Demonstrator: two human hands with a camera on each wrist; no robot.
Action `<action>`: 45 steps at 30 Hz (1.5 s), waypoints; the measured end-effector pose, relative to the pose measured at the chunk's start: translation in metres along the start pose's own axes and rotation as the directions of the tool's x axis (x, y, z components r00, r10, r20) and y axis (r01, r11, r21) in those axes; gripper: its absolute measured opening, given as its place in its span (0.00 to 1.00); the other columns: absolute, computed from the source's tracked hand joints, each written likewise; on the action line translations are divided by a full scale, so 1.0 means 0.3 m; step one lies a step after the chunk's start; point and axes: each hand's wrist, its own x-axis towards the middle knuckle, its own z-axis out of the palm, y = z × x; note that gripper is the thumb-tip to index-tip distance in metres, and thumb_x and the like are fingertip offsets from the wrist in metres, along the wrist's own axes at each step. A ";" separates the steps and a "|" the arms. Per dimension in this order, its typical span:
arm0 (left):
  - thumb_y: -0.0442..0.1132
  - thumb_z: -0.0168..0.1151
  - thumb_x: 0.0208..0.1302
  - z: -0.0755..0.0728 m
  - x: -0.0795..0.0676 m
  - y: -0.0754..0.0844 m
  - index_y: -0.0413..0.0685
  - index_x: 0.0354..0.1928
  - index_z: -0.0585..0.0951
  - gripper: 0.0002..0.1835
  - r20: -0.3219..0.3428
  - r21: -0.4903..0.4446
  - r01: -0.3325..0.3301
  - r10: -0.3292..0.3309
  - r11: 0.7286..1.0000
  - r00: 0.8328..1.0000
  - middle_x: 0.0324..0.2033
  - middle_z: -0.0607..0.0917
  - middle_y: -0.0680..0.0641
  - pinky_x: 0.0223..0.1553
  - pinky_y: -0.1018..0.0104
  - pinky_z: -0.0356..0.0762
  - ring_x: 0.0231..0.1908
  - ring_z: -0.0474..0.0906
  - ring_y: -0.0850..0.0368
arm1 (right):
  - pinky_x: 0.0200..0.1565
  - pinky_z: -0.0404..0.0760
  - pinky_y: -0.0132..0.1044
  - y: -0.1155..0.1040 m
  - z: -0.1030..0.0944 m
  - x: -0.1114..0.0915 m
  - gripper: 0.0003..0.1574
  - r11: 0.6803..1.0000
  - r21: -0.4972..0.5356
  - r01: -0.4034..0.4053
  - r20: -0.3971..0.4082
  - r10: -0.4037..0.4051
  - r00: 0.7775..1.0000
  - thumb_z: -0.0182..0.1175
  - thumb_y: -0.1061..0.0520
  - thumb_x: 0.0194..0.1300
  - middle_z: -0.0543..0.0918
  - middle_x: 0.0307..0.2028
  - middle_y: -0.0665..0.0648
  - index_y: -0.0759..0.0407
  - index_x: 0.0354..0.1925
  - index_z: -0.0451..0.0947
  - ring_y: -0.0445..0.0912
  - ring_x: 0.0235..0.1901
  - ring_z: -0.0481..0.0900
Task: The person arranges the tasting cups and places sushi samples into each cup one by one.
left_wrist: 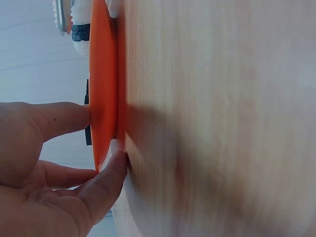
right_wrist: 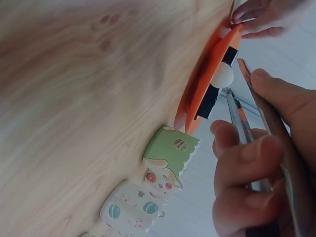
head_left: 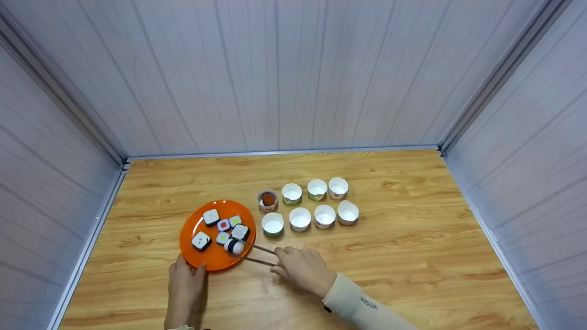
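Note:
My left hand grips the near-left rim of an orange plate, thumb on top of the rim and fingers at its edge. With my right hand I hold metal tongs. The tong arms lie to either side of a white toy rice ball with a black band, which sits at the plate's right front. Around it on the plate are toy sushi pieces: larger white-topped ones and small rolls with red or yellow centers. In the right wrist view the tong tips are close by the rice ball.
Right of the plate, white paper cups with patterned outsides stand in two rows. The back-left cup contains a reddish-brown piece; the others look bare inside. Pale panel walls enclose the wooden table at the back and sides.

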 end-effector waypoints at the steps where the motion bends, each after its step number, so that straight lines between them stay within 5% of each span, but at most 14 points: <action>1: 0.33 0.55 0.72 0.000 -0.001 -0.001 0.25 0.71 0.53 0.34 -0.003 -0.001 -0.002 0.002 1.000 1.000 0.60 0.62 0.26 0.67 0.37 0.57 0.62 0.58 0.33 | 0.17 0.63 0.36 -0.002 0.003 0.000 0.24 1.000 -0.007 0.000 -0.007 0.000 1.000 0.56 0.34 0.70 0.82 0.29 0.49 0.51 0.46 0.79 0.44 0.19 0.74; 8: 0.32 0.57 0.70 0.000 -0.004 -0.014 0.22 0.69 0.55 0.33 -0.033 0.025 -0.068 0.068 0.997 0.997 0.58 0.64 0.24 0.65 0.37 0.59 0.61 0.59 0.31 | 0.16 0.65 0.36 -0.021 0.027 0.008 0.23 0.998 -0.064 0.020 -0.080 -0.025 0.996 0.60 0.35 0.68 0.81 0.27 0.49 0.52 0.43 0.79 0.44 0.20 0.77; 23: 0.33 0.55 0.72 0.010 -0.004 -0.004 0.26 0.71 0.54 0.33 -0.008 0.014 0.017 -0.017 1.000 1.000 0.60 0.62 0.26 0.66 0.37 0.58 0.62 0.59 0.32 | 0.14 0.66 0.36 -0.037 0.074 0.020 0.23 0.989 -0.148 0.013 -0.137 -0.034 0.990 0.60 0.36 0.69 0.82 0.27 0.49 0.53 0.43 0.79 0.44 0.17 0.73; 31: 0.34 0.54 0.73 0.006 -0.005 0.002 0.26 0.72 0.53 0.33 -0.004 0.014 0.032 -0.032 0.999 0.999 0.61 0.61 0.26 0.66 0.37 0.58 0.63 0.58 0.32 | 0.14 0.63 0.35 -0.024 0.058 0.017 0.20 0.997 -0.067 0.030 -0.116 -0.038 0.993 0.58 0.37 0.71 0.81 0.27 0.49 0.51 0.44 0.78 0.44 0.18 0.73; 37: 0.31 0.56 0.70 0.003 -0.008 -0.007 0.23 0.69 0.57 0.31 -0.039 0.015 -0.056 0.057 0.998 0.998 0.57 0.66 0.25 0.63 0.38 0.62 0.60 0.60 0.33 | 0.13 0.64 0.35 -0.002 0.026 0.023 0.20 0.999 -0.008 0.039 -0.110 -0.039 0.993 0.56 0.39 0.72 0.80 0.27 0.50 0.52 0.47 0.77 0.45 0.18 0.76; 45: 0.30 0.56 0.71 0.001 -0.006 -0.009 0.23 0.70 0.55 0.32 -0.022 -0.001 -0.064 0.064 0.998 0.998 0.59 0.64 0.25 0.65 0.37 0.60 0.61 0.58 0.32 | 0.13 0.67 0.35 0.092 -0.019 0.034 0.22 0.998 0.070 -0.006 -0.200 0.020 0.980 0.59 0.41 0.71 0.81 0.27 0.52 0.55 0.53 0.78 0.46 0.16 0.74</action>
